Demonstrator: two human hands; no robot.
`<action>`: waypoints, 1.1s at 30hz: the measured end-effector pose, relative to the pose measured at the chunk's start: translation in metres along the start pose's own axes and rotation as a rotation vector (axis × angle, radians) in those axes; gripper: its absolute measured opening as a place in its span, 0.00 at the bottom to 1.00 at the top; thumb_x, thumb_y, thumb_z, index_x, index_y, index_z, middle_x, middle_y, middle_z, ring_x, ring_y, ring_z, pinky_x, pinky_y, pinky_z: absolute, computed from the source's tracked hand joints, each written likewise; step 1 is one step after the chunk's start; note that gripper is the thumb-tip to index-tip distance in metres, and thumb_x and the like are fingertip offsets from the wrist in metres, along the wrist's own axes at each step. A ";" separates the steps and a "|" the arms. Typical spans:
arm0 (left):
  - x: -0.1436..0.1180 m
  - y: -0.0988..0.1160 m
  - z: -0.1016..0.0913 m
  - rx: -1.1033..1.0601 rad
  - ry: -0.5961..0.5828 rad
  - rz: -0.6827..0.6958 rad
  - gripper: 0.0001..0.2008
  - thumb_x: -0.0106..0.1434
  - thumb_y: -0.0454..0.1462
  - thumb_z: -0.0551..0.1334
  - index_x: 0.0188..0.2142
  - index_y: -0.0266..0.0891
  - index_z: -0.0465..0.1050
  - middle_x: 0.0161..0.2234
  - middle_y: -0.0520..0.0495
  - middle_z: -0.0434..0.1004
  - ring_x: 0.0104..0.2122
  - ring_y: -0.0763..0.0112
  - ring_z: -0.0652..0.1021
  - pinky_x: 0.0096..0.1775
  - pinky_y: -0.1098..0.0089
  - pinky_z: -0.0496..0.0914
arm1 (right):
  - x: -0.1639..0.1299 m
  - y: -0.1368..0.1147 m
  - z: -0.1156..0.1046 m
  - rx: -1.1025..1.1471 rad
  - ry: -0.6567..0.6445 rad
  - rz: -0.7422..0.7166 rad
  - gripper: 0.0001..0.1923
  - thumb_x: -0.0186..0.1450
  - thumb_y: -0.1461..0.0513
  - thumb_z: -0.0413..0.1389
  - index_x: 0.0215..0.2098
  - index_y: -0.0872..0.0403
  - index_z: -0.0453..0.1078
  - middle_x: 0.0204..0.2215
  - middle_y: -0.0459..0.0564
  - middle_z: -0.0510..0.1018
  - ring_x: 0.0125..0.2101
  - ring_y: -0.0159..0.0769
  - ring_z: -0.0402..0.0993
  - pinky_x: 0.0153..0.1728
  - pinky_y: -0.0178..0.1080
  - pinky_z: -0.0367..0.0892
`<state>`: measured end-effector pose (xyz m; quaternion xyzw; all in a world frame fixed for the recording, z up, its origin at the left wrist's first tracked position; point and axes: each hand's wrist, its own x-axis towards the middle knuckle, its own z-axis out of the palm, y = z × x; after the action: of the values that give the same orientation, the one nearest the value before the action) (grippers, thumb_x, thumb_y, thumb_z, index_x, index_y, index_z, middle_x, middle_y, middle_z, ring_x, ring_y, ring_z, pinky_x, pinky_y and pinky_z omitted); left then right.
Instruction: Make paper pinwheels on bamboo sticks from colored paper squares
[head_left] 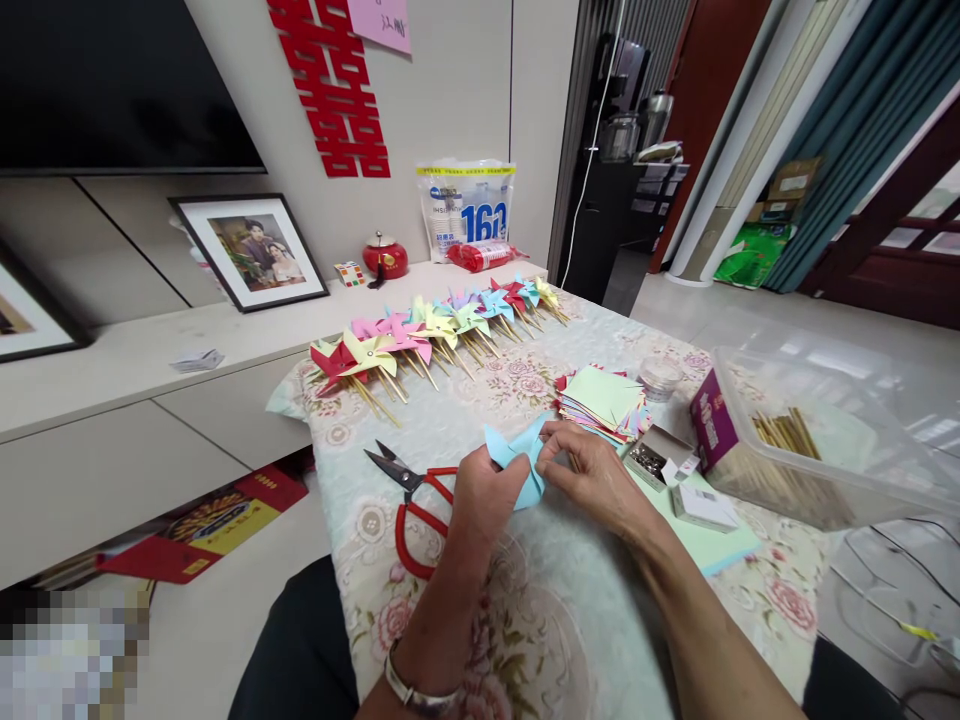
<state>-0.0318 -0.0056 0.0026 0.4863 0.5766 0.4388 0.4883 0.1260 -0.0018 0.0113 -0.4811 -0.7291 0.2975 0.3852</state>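
Just above the near edge of the desk (pixel 525 620), I am holding a light blue paper square (pixel 517 455) between both hands, lifted clear of the flowered cloth so its corners can be bent freely. My left hand (pixel 487 495) is closing its grip on the lower left of the paper, thumb on top, steadying it. My right hand (pixel 592 475) is pinching the top fold with its fingertips (pixel 551 450), its grip shut on the same sheet.

Just left of my left grip, the red-handled scissors (pixel 412 495) are lying with blades parted, within easy reach. Just right of my right grip, a small open box of pins (pixel 654 458) and a white box (pixel 703 505) are sitting close, probably for quick picking. Just beyond my right hand, a stack of coloured paper squares (pixel 604 400) is waiting, with a small clear jar (pixel 660 378) behind it. Farther right, a clear plastic tub (pixel 825 440) is holding wooden sticks (pixel 784 432). Well beyond both grips, finished pinwheels (pixel 435 335) are lying in a row, out of the working space.
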 end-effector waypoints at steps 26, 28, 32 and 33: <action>-0.001 0.000 -0.001 -0.082 -0.114 -0.006 0.10 0.50 0.42 0.63 0.23 0.38 0.68 0.18 0.56 0.63 0.21 0.75 0.63 0.23 0.73 0.59 | 0.001 -0.003 -0.001 -0.009 0.028 -0.058 0.08 0.60 0.68 0.55 0.24 0.51 0.67 0.31 0.47 0.75 0.34 0.38 0.71 0.37 0.39 0.65; 0.000 -0.002 -0.001 -0.083 -0.137 0.000 0.10 0.51 0.43 0.63 0.23 0.38 0.69 0.19 0.56 0.62 0.21 0.75 0.63 0.23 0.73 0.59 | 0.001 -0.003 -0.001 -0.014 0.028 -0.054 0.08 0.60 0.67 0.55 0.24 0.51 0.67 0.31 0.48 0.74 0.35 0.39 0.71 0.37 0.40 0.64; 0.004 -0.010 0.001 -0.068 -0.121 -0.006 0.11 0.49 0.43 0.64 0.25 0.36 0.72 0.19 0.55 0.64 0.22 0.74 0.64 0.23 0.73 0.60 | 0.001 -0.002 -0.001 -0.016 0.035 -0.041 0.07 0.59 0.66 0.55 0.23 0.51 0.67 0.30 0.47 0.73 0.34 0.39 0.71 0.37 0.39 0.63; 0.004 -0.012 0.001 -0.072 -0.116 -0.009 0.11 0.49 0.43 0.64 0.26 0.36 0.74 0.20 0.55 0.65 0.22 0.74 0.64 0.24 0.73 0.60 | 0.001 -0.001 0.000 -0.014 0.037 -0.039 0.07 0.59 0.66 0.55 0.23 0.51 0.66 0.30 0.47 0.73 0.34 0.38 0.71 0.37 0.39 0.63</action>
<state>-0.0323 -0.0029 -0.0101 0.4902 0.5335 0.4282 0.5400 0.1257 -0.0013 0.0124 -0.4749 -0.7333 0.2759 0.4008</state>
